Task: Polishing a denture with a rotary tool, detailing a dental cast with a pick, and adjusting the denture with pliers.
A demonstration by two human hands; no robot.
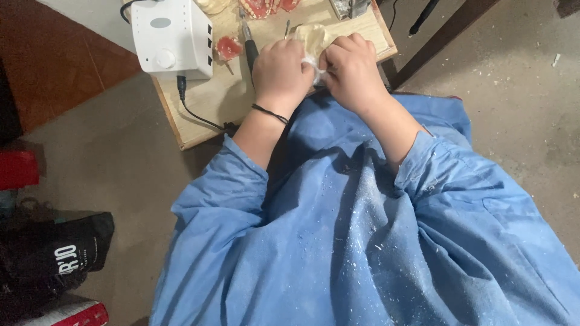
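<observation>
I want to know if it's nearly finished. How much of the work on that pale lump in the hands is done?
Some looks done: white shavings dust the blue coat. In hand now: left hand and right hand both grip the pale plaster piece above the wooden board. The dark handpiece lies unused beside the white control box. What remains can't be judged; the hands hide most of the piece.
</observation>
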